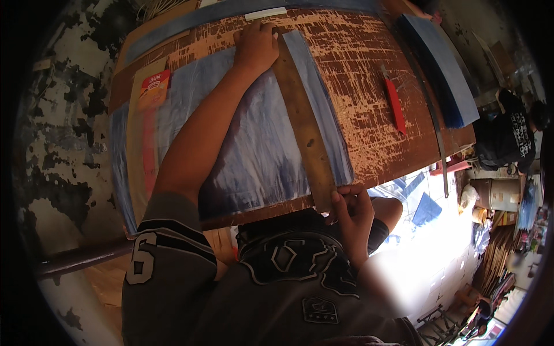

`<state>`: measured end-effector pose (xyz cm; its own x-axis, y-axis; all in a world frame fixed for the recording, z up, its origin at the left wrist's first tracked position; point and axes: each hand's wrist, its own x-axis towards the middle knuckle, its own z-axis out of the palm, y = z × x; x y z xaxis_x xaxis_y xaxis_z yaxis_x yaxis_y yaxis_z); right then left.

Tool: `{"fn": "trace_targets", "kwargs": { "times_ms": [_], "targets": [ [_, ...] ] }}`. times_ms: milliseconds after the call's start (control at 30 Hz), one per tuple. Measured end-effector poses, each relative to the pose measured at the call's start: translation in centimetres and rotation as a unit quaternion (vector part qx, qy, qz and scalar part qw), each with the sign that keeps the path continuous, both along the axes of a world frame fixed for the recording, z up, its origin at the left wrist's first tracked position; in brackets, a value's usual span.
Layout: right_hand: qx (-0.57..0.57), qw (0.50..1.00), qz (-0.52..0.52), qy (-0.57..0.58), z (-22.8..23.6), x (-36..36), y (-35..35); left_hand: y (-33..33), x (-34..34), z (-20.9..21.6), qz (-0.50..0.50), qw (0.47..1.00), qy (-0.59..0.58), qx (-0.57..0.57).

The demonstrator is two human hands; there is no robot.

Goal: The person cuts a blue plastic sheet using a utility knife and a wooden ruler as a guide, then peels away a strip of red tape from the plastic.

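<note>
A long brownish straightedge (304,124) lies across a streaked blue-grey sheet (248,155), parallel to the sheet's right edge, leaving a narrow strip showing beyond it. My left hand (257,47) grips the straightedge's far end, fingers bent down at its left side. At the table's near edge, my right hand (353,212) pinches the other end between thumb and fingers; some fingertips are hidden beneath it. To the right, a red-handled cutter (395,106) rests on the scored brown tabletop (358,75), apart from both hands.
Stacked blue strips (447,75) stand at the table's right, beside a thin dark metal strip (437,135) overhanging the edge. A red and yellow package (154,89) lies left of my forearm. A white piece (265,14) sits at the back. Another person (508,135) is at far right.
</note>
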<state>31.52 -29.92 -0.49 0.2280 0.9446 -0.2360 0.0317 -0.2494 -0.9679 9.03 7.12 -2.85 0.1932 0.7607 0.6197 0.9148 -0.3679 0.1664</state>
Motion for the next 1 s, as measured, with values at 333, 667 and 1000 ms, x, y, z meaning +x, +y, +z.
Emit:
{"fn": "trace_targets", "kwargs": {
  "times_ms": [333,667,1000],
  "targets": [
    [0.002,1.000,0.010,0.025,0.3,-0.5,0.1,-0.3,0.5,0.5,-0.023,0.999,0.001,-0.038],
    [0.008,0.999,0.010,0.042,-0.4,-0.4,-0.2,-0.7,0.8,1.1,-0.024,0.997,0.005,-0.067],
    [0.024,0.999,0.007,0.036,-0.2,-0.5,-0.4,-0.6,1.2,0.5,0.012,0.996,0.071,-0.045]
  ]
}}
